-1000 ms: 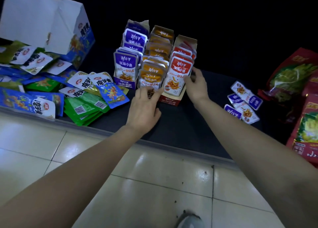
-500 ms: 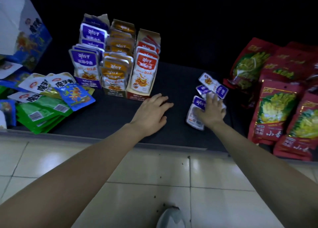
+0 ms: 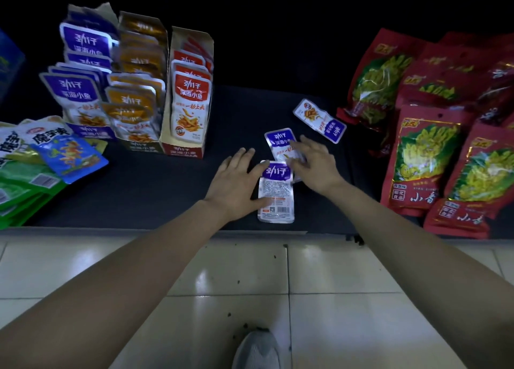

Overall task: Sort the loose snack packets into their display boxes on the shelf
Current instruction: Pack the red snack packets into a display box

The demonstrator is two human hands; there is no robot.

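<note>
Three display boxes stand side by side at the back left of the dark shelf [image 3: 155,190]: a purple box [image 3: 80,90], an orange box [image 3: 133,104] and a red box [image 3: 189,98], each holding upright packets. Three loose purple-and-white packets lie to their right. The nearest packet [image 3: 276,199] lies back side up by the shelf's front edge, and my left hand [image 3: 236,185] lies flat beside it with the thumb along its left edge. My right hand [image 3: 314,165] rests its fingers on the middle packet [image 3: 279,142]. The far packet [image 3: 319,119] lies untouched.
Big red bags [image 3: 422,151] are piled at the right end of the shelf. Blue, white and green packets [image 3: 61,151] are heaped at the left. The shelf's front edge runs just below my wrists, with tiled floor [image 3: 333,271] and my shoe [image 3: 257,350] beneath.
My left hand has moved right to the loose packets. My right hand has dragged packets toward the front; one now lies back side up between my hands.
</note>
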